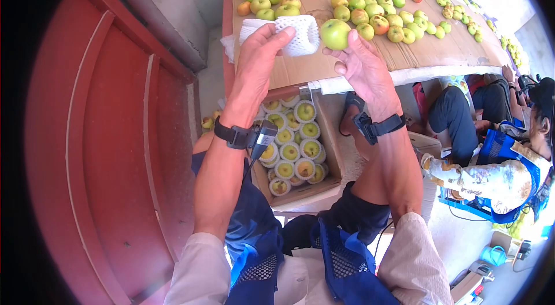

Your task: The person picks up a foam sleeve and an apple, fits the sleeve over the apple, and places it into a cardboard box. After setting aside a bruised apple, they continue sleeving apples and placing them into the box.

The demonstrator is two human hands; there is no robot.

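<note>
My left hand grips a white foam net sleeve, held open toward the right. My right hand holds a green apple by the fingertips, right at the sleeve's mouth. Both hands hover over the front edge of a cardboard-covered table. Below them, between my knees, a cardboard box holds several apples wrapped in foam nets. Each wrist carries a black strap with a small device.
Loose green and reddish apples lie in a small group and a larger spread on the cardboard. A red door stands at left. A seated person works at right, with more apples beyond.
</note>
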